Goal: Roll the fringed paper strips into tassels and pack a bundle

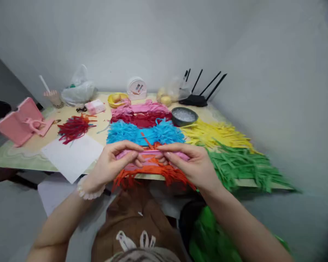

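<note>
Fingertips of both hands pinch a long pink paper strip (149, 153), stretched level between them above the front table edge. My left hand (117, 160), with a white beaded bracelet (90, 193) at its wrist, is closed on the strip's left part. On the right part, my right hand (194, 163) is closed in the same way. Fringed orange paper (169, 174) lies beneath the hands and hangs over the edge. Just behind them are fringed blue paper strips (144, 136), then dark red (142, 119) and pink fringed paper (150, 107).
Yellow (221, 134) and green fringed paper (243, 165) cover the table's right side. A bowl (184, 115), a black router (194, 100) and a yellow dish (112, 102) stand behind. Leftward are a red tassel bundle (73, 128), white paper (72, 154) and a pink tablet case (20, 122).
</note>
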Action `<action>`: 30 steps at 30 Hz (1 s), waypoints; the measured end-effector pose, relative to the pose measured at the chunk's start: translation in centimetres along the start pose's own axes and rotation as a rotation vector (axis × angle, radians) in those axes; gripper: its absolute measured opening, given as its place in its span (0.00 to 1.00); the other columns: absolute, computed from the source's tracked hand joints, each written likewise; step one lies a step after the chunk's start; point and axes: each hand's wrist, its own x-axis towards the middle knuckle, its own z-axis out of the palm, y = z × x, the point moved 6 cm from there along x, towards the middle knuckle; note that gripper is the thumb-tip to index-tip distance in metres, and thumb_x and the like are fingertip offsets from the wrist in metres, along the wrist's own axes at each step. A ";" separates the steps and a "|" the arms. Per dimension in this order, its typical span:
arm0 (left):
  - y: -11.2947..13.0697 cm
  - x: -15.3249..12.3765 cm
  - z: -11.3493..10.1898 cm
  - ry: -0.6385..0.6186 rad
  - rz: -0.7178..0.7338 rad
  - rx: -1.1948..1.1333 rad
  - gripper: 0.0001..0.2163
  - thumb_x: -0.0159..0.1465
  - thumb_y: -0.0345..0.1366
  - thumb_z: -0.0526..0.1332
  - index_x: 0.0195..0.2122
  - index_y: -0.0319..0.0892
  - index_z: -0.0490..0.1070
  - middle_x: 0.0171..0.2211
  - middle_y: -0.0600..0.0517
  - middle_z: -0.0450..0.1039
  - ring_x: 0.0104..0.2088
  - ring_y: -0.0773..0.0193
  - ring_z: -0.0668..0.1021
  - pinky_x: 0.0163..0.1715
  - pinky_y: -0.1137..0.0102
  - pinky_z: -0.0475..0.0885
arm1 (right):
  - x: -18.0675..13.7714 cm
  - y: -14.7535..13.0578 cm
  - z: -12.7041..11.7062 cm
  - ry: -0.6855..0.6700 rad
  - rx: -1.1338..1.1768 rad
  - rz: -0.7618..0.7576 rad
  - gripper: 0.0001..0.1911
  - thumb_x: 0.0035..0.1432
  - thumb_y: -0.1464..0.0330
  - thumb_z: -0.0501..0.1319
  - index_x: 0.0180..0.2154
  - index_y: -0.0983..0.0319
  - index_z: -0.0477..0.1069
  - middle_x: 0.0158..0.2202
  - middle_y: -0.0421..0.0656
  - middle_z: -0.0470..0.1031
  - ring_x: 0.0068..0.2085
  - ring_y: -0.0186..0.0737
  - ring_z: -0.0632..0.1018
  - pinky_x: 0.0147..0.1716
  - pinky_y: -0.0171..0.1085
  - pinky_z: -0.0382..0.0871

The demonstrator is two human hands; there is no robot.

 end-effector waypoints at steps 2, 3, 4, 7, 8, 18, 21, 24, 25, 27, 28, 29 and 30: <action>-0.4 -0.1 0.0 -0.012 -0.013 -0.045 0.07 0.64 0.31 0.65 0.39 0.43 0.83 0.31 0.51 0.82 0.31 0.68 0.83 0.35 0.76 0.79 | 0.2 0.0 0.2 -0.018 0.054 0.014 0.06 0.56 0.70 0.69 0.37 0.55 0.83 0.30 0.40 0.84 0.30 0.34 0.83 0.32 0.30 0.79; -0.6 -0.1 0.0 -0.015 -0.019 -0.066 0.07 0.64 0.31 0.65 0.39 0.43 0.83 0.31 0.51 0.82 0.31 0.68 0.83 0.35 0.76 0.79 | 0.4 0.1 0.3 -0.025 0.076 0.019 0.06 0.56 0.70 0.69 0.36 0.55 0.83 0.29 0.40 0.84 0.30 0.35 0.83 0.31 0.31 0.79; -0.7 0.0 0.0 -0.017 -0.025 -0.086 0.07 0.63 0.31 0.65 0.39 0.43 0.83 0.31 0.50 0.82 0.31 0.67 0.83 0.35 0.76 0.79 | 0.5 0.2 0.3 -0.032 0.094 0.024 0.05 0.55 0.69 0.70 0.35 0.56 0.83 0.29 0.41 0.83 0.29 0.36 0.83 0.31 0.31 0.79; -1.3 0.2 0.1 -0.013 -0.041 -0.139 0.06 0.61 0.29 0.66 0.35 0.43 0.84 0.28 0.50 0.82 0.28 0.67 0.82 0.30 0.77 0.78 | 0.7 0.7 0.4 -0.045 0.126 0.033 0.04 0.54 0.71 0.69 0.33 0.57 0.83 0.27 0.41 0.83 0.28 0.36 0.82 0.29 0.32 0.78; -1.5 0.3 0.2 -0.008 -0.042 -0.151 0.05 0.59 0.29 0.67 0.33 0.42 0.84 0.27 0.50 0.81 0.27 0.67 0.82 0.29 0.77 0.78 | 0.7 0.9 0.4 -0.049 0.126 0.026 0.05 0.54 0.72 0.69 0.32 0.57 0.83 0.27 0.41 0.82 0.28 0.35 0.82 0.29 0.31 0.77; 1.2 -0.1 -0.4 -0.172 0.208 0.600 0.07 0.63 0.29 0.61 0.35 0.41 0.80 0.43 0.45 0.81 0.49 0.55 0.79 0.51 0.62 0.73 | -0.4 -2.7 1.2 -0.132 -0.539 -0.571 0.14 0.55 0.80 0.58 0.34 0.59 0.79 0.32 0.43 0.83 0.34 0.37 0.83 0.35 0.34 0.78; 2.7 0.3 0.4 -0.184 0.340 0.860 0.08 0.65 0.32 0.62 0.43 0.41 0.78 0.47 0.45 0.80 0.55 0.55 0.75 0.57 0.61 0.68 | -0.9 -3.3 2.0 -0.239 -0.698 -0.726 0.13 0.60 0.78 0.57 0.38 0.60 0.78 0.34 0.45 0.83 0.35 0.36 0.83 0.36 0.33 0.78; 2.2 0.9 1.8 -0.331 0.309 0.921 0.07 0.67 0.34 0.60 0.42 0.42 0.78 0.40 0.47 0.81 0.45 0.60 0.79 0.47 0.67 0.72 | -1.7 -3.4 2.3 -0.294 -0.790 -0.835 0.11 0.60 0.78 0.58 0.41 0.62 0.77 0.36 0.48 0.83 0.37 0.38 0.83 0.39 0.34 0.78; 1.9 1.0 2.0 -0.350 0.303 0.952 0.07 0.68 0.34 0.60 0.40 0.42 0.78 0.38 0.48 0.80 0.42 0.62 0.79 0.45 0.68 0.73 | -1.9 -3.5 2.3 -0.307 -0.805 -0.853 0.11 0.60 0.78 0.58 0.41 0.62 0.76 0.36 0.48 0.83 0.38 0.39 0.83 0.40 0.35 0.78; 1.6 1.1 2.0 -0.325 0.369 1.077 0.07 0.68 0.33 0.59 0.37 0.42 0.77 0.35 0.50 0.80 0.40 0.62 0.78 0.47 0.65 0.71 | -1.8 -3.5 2.2 -0.338 -0.788 -0.787 0.13 0.60 0.76 0.58 0.45 0.63 0.75 0.39 0.49 0.83 0.39 0.40 0.83 0.41 0.36 0.78; 1.6 1.0 2.0 -0.295 0.445 1.162 0.07 0.68 0.32 0.59 0.37 0.43 0.77 0.35 0.50 0.80 0.40 0.62 0.78 0.51 0.61 0.70 | -1.4 -3.3 1.9 -0.342 -0.757 -0.685 0.15 0.60 0.75 0.58 0.48 0.63 0.74 0.41 0.49 0.83 0.41 0.41 0.83 0.42 0.36 0.77; 1.7 0.8 2.0 -0.256 0.551 1.246 0.07 0.68 0.31 0.58 0.38 0.43 0.76 0.35 0.51 0.80 0.41 0.61 0.78 0.55 0.57 0.66 | -0.8 -2.9 1.6 -0.338 -0.712 -0.547 0.17 0.61 0.73 0.58 0.51 0.63 0.73 0.45 0.49 0.82 0.44 0.41 0.83 0.44 0.37 0.77; 1.8 0.5 2.1 -0.213 0.674 1.314 0.07 0.68 0.30 0.58 0.40 0.44 0.76 0.35 0.52 0.81 0.42 0.61 0.78 0.59 0.53 0.62 | -0.1 -2.3 1.4 -0.336 -0.655 -0.387 0.18 0.62 0.70 0.59 0.53 0.62 0.72 0.48 0.49 0.81 0.47 0.42 0.82 0.46 0.38 0.76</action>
